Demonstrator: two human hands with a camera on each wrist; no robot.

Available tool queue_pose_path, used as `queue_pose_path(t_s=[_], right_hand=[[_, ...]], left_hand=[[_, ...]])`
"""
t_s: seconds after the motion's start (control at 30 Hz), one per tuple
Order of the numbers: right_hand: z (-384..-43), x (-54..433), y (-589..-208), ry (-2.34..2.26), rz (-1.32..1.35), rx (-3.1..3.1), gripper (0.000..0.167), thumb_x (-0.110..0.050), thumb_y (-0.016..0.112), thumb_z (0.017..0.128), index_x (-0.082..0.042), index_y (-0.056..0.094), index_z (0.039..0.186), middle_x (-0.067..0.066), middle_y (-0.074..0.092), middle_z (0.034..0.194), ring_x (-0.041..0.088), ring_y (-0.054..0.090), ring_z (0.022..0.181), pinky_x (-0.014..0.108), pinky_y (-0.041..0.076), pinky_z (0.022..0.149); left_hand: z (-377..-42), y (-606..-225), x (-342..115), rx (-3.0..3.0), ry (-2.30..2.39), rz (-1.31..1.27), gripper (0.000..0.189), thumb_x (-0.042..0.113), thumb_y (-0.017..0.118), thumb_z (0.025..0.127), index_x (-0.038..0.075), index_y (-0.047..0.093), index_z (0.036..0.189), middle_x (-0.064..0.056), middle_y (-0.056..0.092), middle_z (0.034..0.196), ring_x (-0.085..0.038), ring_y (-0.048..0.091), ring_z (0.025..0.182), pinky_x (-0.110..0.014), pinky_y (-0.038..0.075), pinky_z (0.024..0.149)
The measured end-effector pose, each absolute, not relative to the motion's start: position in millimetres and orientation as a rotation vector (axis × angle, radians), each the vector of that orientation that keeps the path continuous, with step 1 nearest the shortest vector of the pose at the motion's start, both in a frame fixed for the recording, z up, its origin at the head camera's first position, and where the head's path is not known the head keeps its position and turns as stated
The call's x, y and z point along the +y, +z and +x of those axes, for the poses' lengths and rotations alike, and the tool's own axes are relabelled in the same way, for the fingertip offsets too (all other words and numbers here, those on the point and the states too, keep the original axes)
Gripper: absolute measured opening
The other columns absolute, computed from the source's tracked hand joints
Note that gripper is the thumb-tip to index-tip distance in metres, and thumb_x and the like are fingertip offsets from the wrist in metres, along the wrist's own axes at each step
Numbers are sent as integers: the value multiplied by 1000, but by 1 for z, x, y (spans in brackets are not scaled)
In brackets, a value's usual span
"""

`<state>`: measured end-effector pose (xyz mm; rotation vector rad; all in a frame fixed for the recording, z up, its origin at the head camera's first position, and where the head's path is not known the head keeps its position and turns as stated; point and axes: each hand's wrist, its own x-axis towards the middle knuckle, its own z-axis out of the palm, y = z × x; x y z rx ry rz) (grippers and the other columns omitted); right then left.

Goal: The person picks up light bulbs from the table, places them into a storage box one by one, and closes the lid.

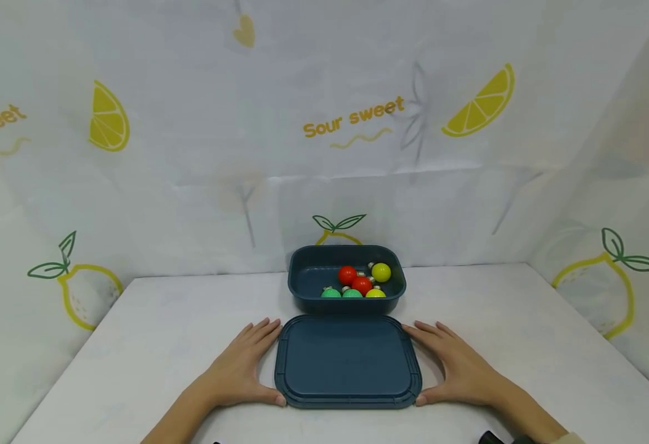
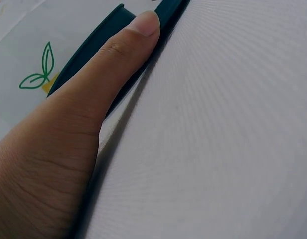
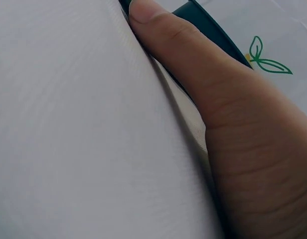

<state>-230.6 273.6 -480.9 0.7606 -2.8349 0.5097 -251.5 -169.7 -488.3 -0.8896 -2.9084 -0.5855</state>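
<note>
A dark blue rectangular lid [image 1: 349, 357] lies flat on the white table between both hands. My left hand [image 1: 243, 367] rests at its left side, fingers straight near the far corner and thumb at the near corner. On the opposite side my right hand [image 1: 457, 367] mirrors this, its fingertips and thumb right at the lid's edge. In the left wrist view the left thumb [image 2: 111, 64] lies against the dark rim; the right thumb [image 3: 181, 40] does likewise in the right wrist view. Directly behind the lid stands an open dark blue box [image 1: 307, 304].
Several small baubles with metal caps sit inside the box, among them a red bauble [image 1: 347, 275], a yellow bauble [image 1: 381, 272] and a green bauble [image 1: 331, 293]. Behind the white table [image 1: 180, 314] hangs a pale curtain [image 1: 202, 123] printed with lemons, which also flanks both sides.
</note>
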Motion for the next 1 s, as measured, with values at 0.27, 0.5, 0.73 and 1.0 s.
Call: queue_pose_path(t_s=[0.27, 0.5, 0.73, 1.0], right_hand=[[-230, 275, -477, 511, 767, -2819, 112, -81, 78, 59, -27, 47, 152, 8, 58, 148, 37, 52, 138, 9, -4, 120], [-232, 275, -480, 657, 830, -2743, 100, -60, 83, 67, -31, 43, 154, 2, 57, 149, 30, 52, 139, 25, 17, 123], [-224, 270, -479, 856, 865, -2689, 102, -48, 81, 77, -23, 29, 161, 1, 52, 155, 10, 48, 143, 34, 46, 112], [-222, 266, -475, 1006, 941, -2640, 80, -49, 64, 94, -13, 35, 158, 13, 46, 158, 4, 42, 145, 27, 45, 112]], left_hand=[[-253, -485, -169, -2893, -575, -896, 128, 89, 69, 60, 9, 40, 156, -7, 38, 163, -33, 30, 154, -57, 22, 125], [-250, -485, -174, -2808, -706, -923, 117, 87, 62, 71, 5, 45, 152, -10, 47, 158, -37, 37, 150, -60, 27, 121], [-245, -488, -171, -2768, -934, -943, 100, 78, 61, 81, 22, 33, 160, -2, 42, 161, -33, 41, 148, -59, 26, 120], [-241, -487, -169, -2744, -1148, -892, 100, 72, 69, 80, 34, 25, 161, 1, 38, 163, -49, 39, 145, -73, 38, 106]])
